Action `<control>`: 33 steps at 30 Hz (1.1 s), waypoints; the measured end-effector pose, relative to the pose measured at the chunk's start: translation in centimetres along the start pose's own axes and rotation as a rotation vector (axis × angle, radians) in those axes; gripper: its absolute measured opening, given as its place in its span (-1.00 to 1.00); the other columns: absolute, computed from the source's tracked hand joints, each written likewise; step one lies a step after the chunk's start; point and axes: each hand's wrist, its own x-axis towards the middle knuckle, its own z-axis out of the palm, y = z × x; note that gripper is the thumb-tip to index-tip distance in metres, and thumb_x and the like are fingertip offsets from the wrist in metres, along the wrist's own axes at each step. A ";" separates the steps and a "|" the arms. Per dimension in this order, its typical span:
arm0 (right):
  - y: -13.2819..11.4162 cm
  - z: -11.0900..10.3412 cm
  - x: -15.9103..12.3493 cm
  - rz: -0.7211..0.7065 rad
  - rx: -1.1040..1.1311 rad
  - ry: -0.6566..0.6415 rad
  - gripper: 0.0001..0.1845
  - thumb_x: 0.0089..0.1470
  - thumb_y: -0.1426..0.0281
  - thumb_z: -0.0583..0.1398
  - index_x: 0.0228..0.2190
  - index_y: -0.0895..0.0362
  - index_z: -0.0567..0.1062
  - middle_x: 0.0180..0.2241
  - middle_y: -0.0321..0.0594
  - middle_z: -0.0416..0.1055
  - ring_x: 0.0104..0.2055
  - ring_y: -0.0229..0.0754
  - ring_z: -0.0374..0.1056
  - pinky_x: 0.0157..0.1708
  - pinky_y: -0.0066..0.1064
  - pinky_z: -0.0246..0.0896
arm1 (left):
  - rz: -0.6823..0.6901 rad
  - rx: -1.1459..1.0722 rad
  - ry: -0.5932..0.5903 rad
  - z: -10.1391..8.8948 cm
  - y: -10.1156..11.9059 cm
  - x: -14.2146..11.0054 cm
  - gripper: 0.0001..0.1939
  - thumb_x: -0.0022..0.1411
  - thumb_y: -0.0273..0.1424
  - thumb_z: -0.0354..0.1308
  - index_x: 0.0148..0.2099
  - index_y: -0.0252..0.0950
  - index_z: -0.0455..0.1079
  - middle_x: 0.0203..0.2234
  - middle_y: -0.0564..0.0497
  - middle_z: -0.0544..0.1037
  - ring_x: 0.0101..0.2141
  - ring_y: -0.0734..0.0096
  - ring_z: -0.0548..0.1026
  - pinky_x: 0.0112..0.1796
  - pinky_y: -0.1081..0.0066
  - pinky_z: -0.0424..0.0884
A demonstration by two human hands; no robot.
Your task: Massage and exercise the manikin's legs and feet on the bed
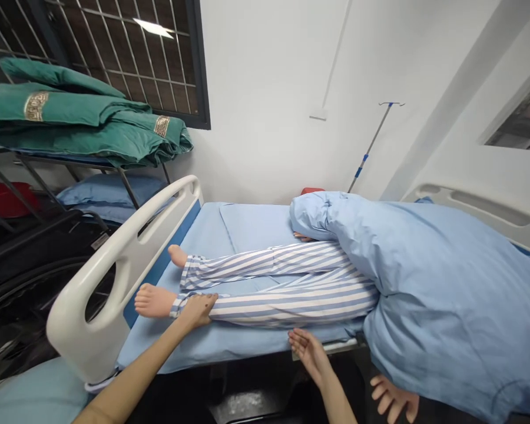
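A figure that looks like a manikin lies on the bed, in blue-and-white striped trousers (287, 303), its bare feet toward the left. My left hand (198, 309) is closed over the near lower leg, just above the trouser cuff and the near foot (154, 301). Part of its grip is hidden on the far side of the leg. My right hand (308, 352) is held by the near edge of the mattress, below the knee area, fingers extended and holding nothing. A light blue quilt (450, 294) covers the upper body and bunches at the thighs.
A white footboard (88, 282) rises at the left and a headboard (481, 209) at the right. The figure's near hand (395, 397) hangs below the quilt. Green folded bedding (79, 118) lies on a rack, with a wheelchair (30, 294) below. An IV pole (375, 138) stands behind.
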 end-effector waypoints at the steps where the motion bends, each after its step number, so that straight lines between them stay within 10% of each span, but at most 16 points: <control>1: 0.6 -0.3 -0.1 0.016 0.036 0.024 -0.59 -0.31 0.23 0.45 -0.39 0.20 0.57 -0.31 -0.03 0.60 -0.21 0.01 0.53 -0.14 -0.22 0.38 | -0.002 0.013 0.014 -0.9 0.3 -0.6 -0.42 -0.02 -0.48 0.14 0.12 -0.28 0.34 -0.04 -0.19 0.57 -0.05 -0.04 0.54 -0.07 0.14 0.41; 9: -3.3 3.7 0.7 -0.182 0.425 -0.047 -0.85 -0.14 0.30 0.32 -0.45 0.02 0.46 -0.38 -0.35 0.56 -0.23 -0.13 0.46 -0.02 -0.08 0.37 | -0.069 -0.035 0.212 -6.1 2.2 -4.2 -0.42 -0.04 -0.37 0.16 0.11 -0.31 0.37 0.00 -0.21 0.56 -0.02 -0.06 0.52 -0.04 0.15 0.39; 20: -10.5 3.9 -3.0 -0.223 0.398 -0.217 -0.59 -0.03 -0.03 0.25 -0.36 0.05 0.55 -0.32 -0.24 0.57 -0.19 -0.07 0.43 0.02 -0.08 0.30 | -0.097 -0.353 0.300 -2.5 10.8 -1.8 -0.39 -0.04 -0.19 0.24 0.10 -0.17 0.31 -0.05 -0.06 0.60 -0.05 0.01 0.55 -0.12 0.26 0.40; 25: -9.9 3.7 -2.7 -0.207 0.402 -0.165 -0.57 -0.02 -0.05 0.23 -0.36 0.05 0.54 -0.34 -0.25 0.57 -0.19 -0.08 0.44 -0.02 -0.11 0.31 | -0.063 -0.304 0.280 -4.1 8.8 -2.5 -0.41 -0.03 -0.22 0.23 0.09 -0.19 0.33 -0.04 -0.08 0.59 -0.04 -0.02 0.54 -0.11 0.24 0.39; 33: -5.9 3.6 -1.0 -0.219 0.383 -0.094 -0.68 -0.04 0.08 0.26 -0.30 0.00 0.51 -0.34 -0.29 0.57 -0.23 -0.08 0.45 -0.12 -0.12 0.36 | -0.043 -0.054 0.296 -11.9 6.4 -7.6 -0.44 -0.05 -0.45 0.20 0.07 -0.22 0.37 -0.07 -0.14 0.58 -0.02 -0.01 0.50 -0.04 0.16 0.34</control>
